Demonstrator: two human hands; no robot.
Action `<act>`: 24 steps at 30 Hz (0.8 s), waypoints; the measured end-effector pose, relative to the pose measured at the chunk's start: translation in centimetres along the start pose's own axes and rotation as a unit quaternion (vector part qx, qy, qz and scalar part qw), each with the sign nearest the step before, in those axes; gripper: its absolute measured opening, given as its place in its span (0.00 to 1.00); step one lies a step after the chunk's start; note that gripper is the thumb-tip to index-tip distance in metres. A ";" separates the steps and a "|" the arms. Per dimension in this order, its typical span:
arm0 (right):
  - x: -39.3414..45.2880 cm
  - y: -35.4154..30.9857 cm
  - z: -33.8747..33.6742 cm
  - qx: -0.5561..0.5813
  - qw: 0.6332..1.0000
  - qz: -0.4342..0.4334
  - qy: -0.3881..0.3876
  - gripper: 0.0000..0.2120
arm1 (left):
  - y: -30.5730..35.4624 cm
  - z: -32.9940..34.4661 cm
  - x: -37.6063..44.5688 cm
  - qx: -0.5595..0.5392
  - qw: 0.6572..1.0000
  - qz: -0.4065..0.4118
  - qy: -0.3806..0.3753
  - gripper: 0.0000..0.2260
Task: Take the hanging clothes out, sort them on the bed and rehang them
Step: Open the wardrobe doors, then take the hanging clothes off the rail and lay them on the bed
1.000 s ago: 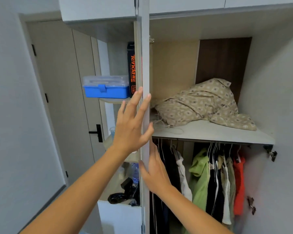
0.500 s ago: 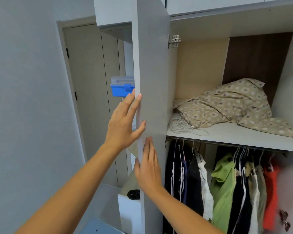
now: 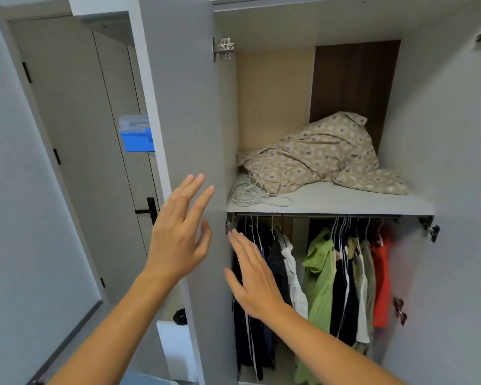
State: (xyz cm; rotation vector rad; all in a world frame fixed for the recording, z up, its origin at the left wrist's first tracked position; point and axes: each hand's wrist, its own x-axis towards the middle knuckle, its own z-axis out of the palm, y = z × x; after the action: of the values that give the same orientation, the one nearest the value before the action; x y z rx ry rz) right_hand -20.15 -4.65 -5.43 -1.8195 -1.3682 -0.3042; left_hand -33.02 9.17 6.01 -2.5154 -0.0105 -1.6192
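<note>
The wardrobe door (image 3: 189,134) is being opened with both the left hand (image 3: 178,240) and right hand (image 3: 252,276) flat, fingers straight, gripping nothing; the hanging clothes (image 3: 320,273) are probably being reached next.

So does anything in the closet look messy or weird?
Yes. On the shelf above the rail, a patterned beige cloth lies crumpled in a heap, not folded. Beside it at the shelf's left end sits a tangled white cable. The hanging clothes below look bunched into two groups, though still on hangers.
</note>
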 end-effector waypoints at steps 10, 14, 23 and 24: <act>-4.1 8.1 -3.7 -0.023 0.996 0.081 0.040 0.28 | 4.6 7.9 -3.9 -0.123 0.971 -0.124 -0.165 0.25; -4.5 11.5 -4.7 -0.027 0.994 0.095 0.051 0.25 | 6.1 11.7 -4.8 -0.130 0.960 -0.138 -0.208 0.23; -3.0 21.0 -7.0 -0.025 0.991 0.128 0.022 0.22 | 8.1 21.7 -4.8 -0.106 0.925 -0.217 -0.294 0.23; -2.7 22.3 -7.3 -0.025 0.991 0.130 0.015 0.23 | 8.3 22.8 -4.8 -0.097 0.921 -0.227 -0.302 0.22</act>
State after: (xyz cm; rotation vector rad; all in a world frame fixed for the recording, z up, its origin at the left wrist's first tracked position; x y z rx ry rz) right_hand 0.51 -13.40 -12.74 -1.9992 -1.0959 -0.2283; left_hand -13.66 4.31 -8.61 -3.2439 -0.5650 -0.9008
